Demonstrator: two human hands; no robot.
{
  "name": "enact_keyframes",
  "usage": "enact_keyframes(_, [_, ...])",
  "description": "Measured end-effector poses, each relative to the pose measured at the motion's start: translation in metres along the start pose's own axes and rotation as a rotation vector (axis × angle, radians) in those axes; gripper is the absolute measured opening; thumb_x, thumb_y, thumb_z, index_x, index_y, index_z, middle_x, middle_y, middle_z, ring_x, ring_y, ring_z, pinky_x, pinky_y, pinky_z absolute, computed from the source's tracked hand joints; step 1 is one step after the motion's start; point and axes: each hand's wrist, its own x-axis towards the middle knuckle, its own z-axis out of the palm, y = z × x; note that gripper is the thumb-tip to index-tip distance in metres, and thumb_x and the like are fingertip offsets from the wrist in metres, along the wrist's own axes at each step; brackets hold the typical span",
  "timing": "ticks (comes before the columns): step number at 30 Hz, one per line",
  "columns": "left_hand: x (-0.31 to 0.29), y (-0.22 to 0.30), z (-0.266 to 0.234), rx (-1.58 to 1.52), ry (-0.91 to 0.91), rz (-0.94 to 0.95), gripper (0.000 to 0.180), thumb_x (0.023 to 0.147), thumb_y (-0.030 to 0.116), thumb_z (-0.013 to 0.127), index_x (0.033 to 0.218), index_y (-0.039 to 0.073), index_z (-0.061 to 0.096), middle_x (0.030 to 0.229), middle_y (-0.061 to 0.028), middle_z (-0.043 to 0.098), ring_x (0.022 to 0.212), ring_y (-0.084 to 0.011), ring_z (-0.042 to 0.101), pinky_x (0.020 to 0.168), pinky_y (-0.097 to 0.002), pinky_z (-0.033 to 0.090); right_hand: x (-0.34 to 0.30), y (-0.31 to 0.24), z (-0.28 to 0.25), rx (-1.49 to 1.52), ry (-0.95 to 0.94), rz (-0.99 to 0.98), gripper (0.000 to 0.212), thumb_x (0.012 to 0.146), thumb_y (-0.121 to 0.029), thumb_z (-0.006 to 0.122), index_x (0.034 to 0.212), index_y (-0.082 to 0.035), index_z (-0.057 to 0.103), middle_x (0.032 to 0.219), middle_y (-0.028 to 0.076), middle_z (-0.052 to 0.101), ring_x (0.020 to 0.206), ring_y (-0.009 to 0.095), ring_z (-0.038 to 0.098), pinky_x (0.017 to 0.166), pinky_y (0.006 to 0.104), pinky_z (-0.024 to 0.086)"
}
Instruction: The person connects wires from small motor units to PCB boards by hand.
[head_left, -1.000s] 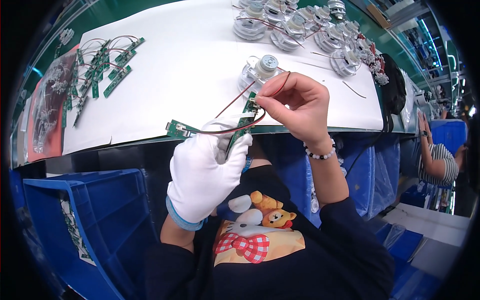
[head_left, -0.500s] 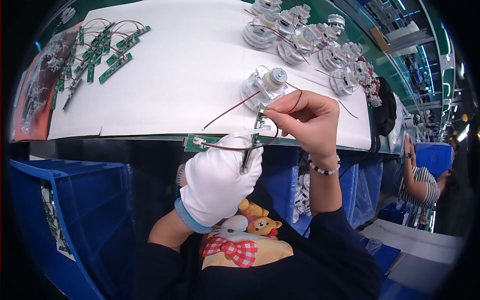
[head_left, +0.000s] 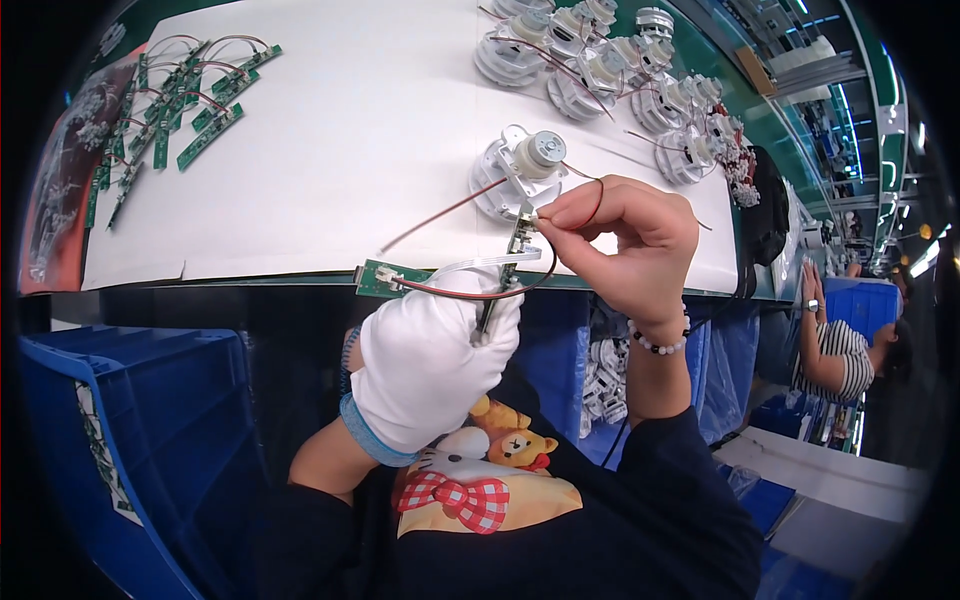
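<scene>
In its white glove, my left hand (head_left: pixel 432 352) is closed around a narrow green circuit board (head_left: pixel 521 236) held upright at the table's front edge. A second small green board (head_left: pixel 374 279) sticks out left of the glove, joined by a white ribbon cable (head_left: pixel 482 262) and a red-and-black wire. My bare right hand (head_left: pixel 645 245) pinches a thin wire end at the upright board's top; the fingertips cover whether it is plugged in. Just beyond stands a white motor unit (head_left: pixel 520 172) with a silver motor; one of its wires lies out to the left.
Several similar motor units (head_left: pixel 590 80) crowd the back right of the white-covered table (head_left: pixel 340 130). Wired green boards (head_left: pixel 180 105) lie at the back left, beside a clear bag of parts (head_left: pixel 75 160). Blue bins (head_left: pixel 180 400) stand below; another person (head_left: pixel 840 355) is at far right.
The view has shifted slightly. My right hand has drawn a little to the right, its fingers still pinched at the board's top. The left hand keeps its hold.
</scene>
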Motion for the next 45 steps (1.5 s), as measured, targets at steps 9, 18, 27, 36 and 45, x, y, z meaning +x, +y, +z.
enact_keyframes(9, [-0.001,-0.005,0.003,-0.073,-0.015,0.033,0.010,0.072,0.009,0.063,0.081,0.004,0.060,0.061,-0.0096,0.057,0.049,-0.0256,0.055,0.044,-0.0330,0.044,0.004,0.002,-0.010,-0.089,-0.129,-0.087,0.009,0.063,0.008,0.067,0.062,0.003,0.060,0.068,0.011,0.064,0.063,0.015,0.062,0.055,0.0215,0.049])
enact_keyframes(18, [-0.002,-0.009,-0.007,0.129,-0.133,0.199,0.022,0.072,0.015,0.064,0.091,0.005,0.061,0.075,-0.0080,0.061,0.060,-0.0216,0.060,0.053,-0.0309,0.048,0.012,-0.011,-0.021,0.201,-0.250,0.381,0.009,0.069,-0.001,0.070,0.077,0.000,0.065,0.071,0.002,0.063,0.062,0.004,0.057,0.054,0.0150,0.045])
enact_keyframes(27, [-0.004,-0.013,-0.015,0.130,-0.214,0.344,0.030,0.068,0.013,0.068,0.097,0.009,0.063,0.090,-0.0074,0.063,0.077,-0.0222,0.062,0.067,-0.0308,0.051,0.017,-0.008,-0.024,0.159,-0.417,0.246,0.019,0.065,-0.002,0.073,0.082,0.000,0.066,0.074,0.002,0.057,0.063,0.006,0.053,0.053,0.0171,0.045])
enact_keyframes(36, [-0.014,-0.009,-0.018,-0.506,0.107,-0.405,0.015,0.076,-0.002,0.062,0.092,-0.003,0.060,0.078,-0.0078,0.063,0.066,-0.0103,0.060,0.058,-0.0216,0.048,-0.047,-0.003,0.015,0.815,0.050,0.573,0.024,0.082,-0.005,0.056,0.103,0.006,0.053,0.073,0.006,0.056,0.048,0.008,0.052,0.040,0.0196,0.043])
enact_keyframes(45, [-0.019,-0.004,-0.026,-0.723,0.079,-0.468,0.022,0.080,-0.006,0.057,0.101,-0.005,0.054,0.082,-0.0071,0.062,0.069,-0.0088,0.059,0.058,-0.0192,0.048,-0.027,0.007,0.096,1.389,0.061,0.797,0.037,0.090,-0.012,0.039,0.125,-0.001,0.036,0.076,0.004,0.056,0.044,0.005,0.046,0.033,0.0168,0.035])
